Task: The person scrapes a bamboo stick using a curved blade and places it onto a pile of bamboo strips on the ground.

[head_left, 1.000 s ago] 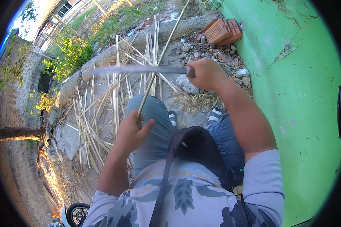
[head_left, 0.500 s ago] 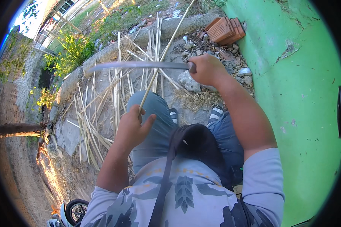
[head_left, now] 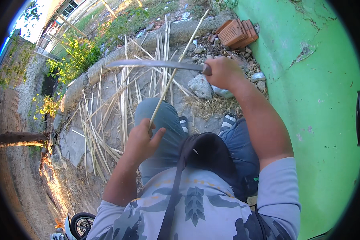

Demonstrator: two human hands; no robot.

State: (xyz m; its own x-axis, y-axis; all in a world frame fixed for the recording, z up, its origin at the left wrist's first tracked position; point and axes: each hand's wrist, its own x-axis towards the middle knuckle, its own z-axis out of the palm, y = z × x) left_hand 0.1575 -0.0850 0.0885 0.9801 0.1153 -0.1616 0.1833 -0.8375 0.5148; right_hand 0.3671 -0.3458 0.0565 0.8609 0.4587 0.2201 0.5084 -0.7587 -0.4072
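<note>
My right hand [head_left: 225, 73] is closed round the handle of a long machete [head_left: 156, 64], whose blade points left and lies across a thin bamboo strip [head_left: 164, 95]. Whether edge and strip touch, I cannot tell. The strip's lower end is in the closed fingers of my left hand [head_left: 142, 140], over my left knee; from there it slants away, up and to the right. On the ground beyond and left of my knees lie several pale bamboo strips [head_left: 93, 138], loosely crossed.
A green wall [head_left: 308, 120] rises close on my right. Terracotta tiles [head_left: 237, 34] are stacked against it, near rubble and a large stone [head_left: 200, 86]. A low concrete kerb [head_left: 104, 68] curves across the far side. A motorbike wheel [head_left: 83, 225] shows at the lower left.
The machete has shifted a little to the right and away from me. The bamboo strip's far end has dropped into view, and my left hand has moved slightly.
</note>
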